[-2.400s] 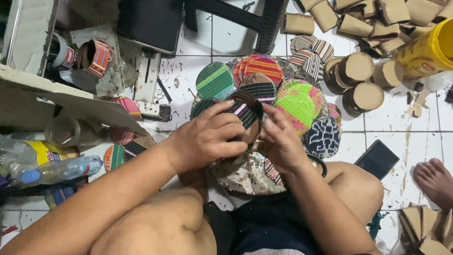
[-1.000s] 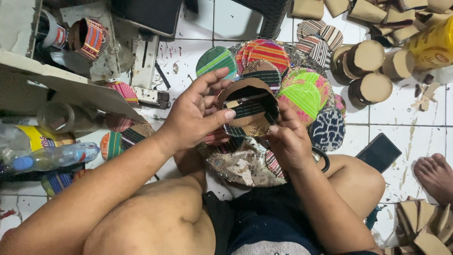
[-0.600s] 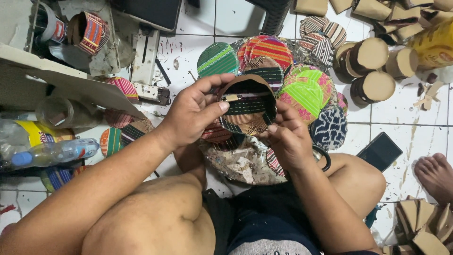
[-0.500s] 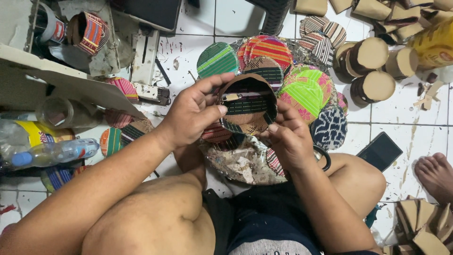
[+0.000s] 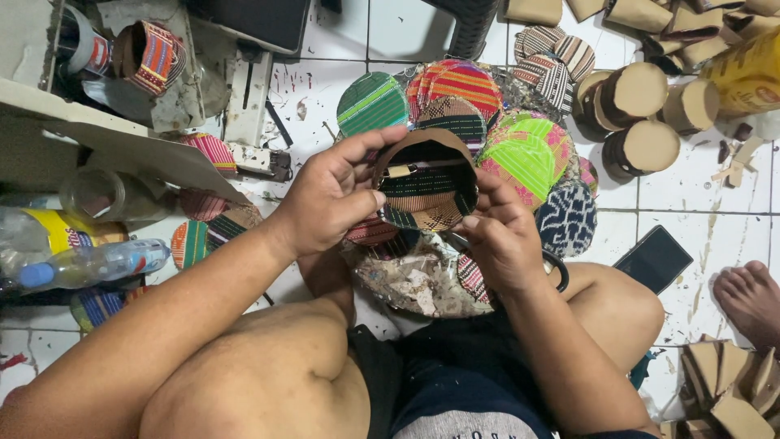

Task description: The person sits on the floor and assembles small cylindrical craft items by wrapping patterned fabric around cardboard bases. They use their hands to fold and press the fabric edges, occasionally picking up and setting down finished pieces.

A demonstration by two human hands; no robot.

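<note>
I hold a small round cardboard box (image 5: 426, 180) between both hands, its open side facing me; dark striped woven fabric lines the inside. My left hand (image 5: 329, 195) grips its left rim, thumb pressed inside. On the right rim my right hand (image 5: 500, 236) pinches with thumb and fingers. Behind the box, several fabric-covered discs (image 5: 371, 102) in green, red and striped patterns lie spread on the white tiled floor. A stained round board (image 5: 414, 280) rests on my lap under the hands.
Brown cardboard cylinders (image 5: 642, 97) and folded cardboard pieces (image 5: 650, 16) lie at the upper right beside a yellow bottle (image 5: 751, 73). A dark phone (image 5: 654, 258) lies right, near another person's bare foot (image 5: 751, 297). Plastic bottles (image 5: 81, 260), a glass jar (image 5: 101, 195) and a fabric-wrapped tube (image 5: 150, 53) crowd the left.
The hands went from covering the box low over the lap to holding it up with its opening toward me. The left thumb has shifted along the inner lining.
</note>
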